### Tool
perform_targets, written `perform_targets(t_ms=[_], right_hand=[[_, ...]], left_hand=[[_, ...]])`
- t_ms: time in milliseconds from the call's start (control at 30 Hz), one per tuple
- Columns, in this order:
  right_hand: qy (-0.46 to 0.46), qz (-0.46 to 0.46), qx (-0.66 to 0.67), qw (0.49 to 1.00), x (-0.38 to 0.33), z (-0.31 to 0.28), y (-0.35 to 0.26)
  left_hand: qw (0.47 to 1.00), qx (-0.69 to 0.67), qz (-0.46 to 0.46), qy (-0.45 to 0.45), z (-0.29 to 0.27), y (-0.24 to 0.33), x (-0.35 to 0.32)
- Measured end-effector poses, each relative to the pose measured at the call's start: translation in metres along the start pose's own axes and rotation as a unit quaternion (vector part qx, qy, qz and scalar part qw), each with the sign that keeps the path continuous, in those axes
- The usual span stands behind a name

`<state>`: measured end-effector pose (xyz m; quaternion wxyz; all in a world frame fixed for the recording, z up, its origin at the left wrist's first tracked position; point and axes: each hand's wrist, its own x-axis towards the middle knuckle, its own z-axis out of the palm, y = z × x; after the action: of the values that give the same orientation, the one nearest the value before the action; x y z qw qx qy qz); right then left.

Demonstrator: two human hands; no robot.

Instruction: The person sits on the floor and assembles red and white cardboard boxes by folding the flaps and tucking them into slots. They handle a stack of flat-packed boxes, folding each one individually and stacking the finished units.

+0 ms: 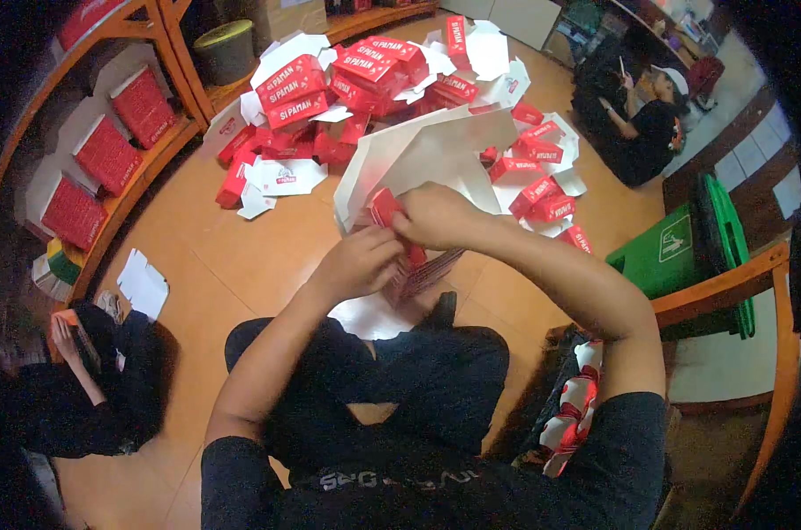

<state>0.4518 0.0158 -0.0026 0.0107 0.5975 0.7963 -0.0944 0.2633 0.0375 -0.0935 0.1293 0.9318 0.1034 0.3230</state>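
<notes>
In front of my crossed legs I hold a partly folded cardboard box [458,146], white inside with red printed parts. Its large white flaps spread up and to the right, behind my hands. My left hand [358,263] is closed, its fingers pinching the box's red edge. Just above and to the right, my right hand [443,216] is curled over a red flap [385,208], its knuckles up. The two hands nearly touch. Below them hangs a red side of the box, smeared by motion, and a white panel [374,318] lies toward my lap.
A large heap of folded red-and-white boxes [290,93] lies ahead on the tiled floor. Red boxes stand on a wooden shelf [166,141] at left. A green bin [661,256] is at right. One person [634,124] sits far right, another [91,380] at left, holding something orange.
</notes>
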Motion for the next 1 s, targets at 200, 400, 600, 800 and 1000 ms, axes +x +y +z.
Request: perform_targets(t_ms=[200, 400, 600, 800, 1000], right_hand=[[-0.137, 0.001, 0.024, 0.99, 0.014, -0.014, -0.001], [-0.163, 0.046, 0.157, 0.973, 0.017, -0.027, -0.004], [-0.169, 0.058, 0.157, 0.971, 0.018, -0.036, -0.004], [-0.18, 0.056, 0.195, 0.963, 0.014, -0.046, -0.01], [-0.253, 0.132, 0.256, 0.924, 0.03, -0.009, 0.011]], left_hand=[[0.995, 0.084, -0.034, 0.035, 0.003, -0.01, -0.001], [0.996, 0.068, -0.043, 0.047, 0.005, -0.012, -0.001], [0.998, 0.031, -0.047, 0.002, 0.005, -0.015, -0.002], [0.996, 0.061, -0.051, 0.038, 0.005, -0.015, -0.003], [0.995, 0.049, -0.079, 0.019, 0.011, -0.009, 0.002]])
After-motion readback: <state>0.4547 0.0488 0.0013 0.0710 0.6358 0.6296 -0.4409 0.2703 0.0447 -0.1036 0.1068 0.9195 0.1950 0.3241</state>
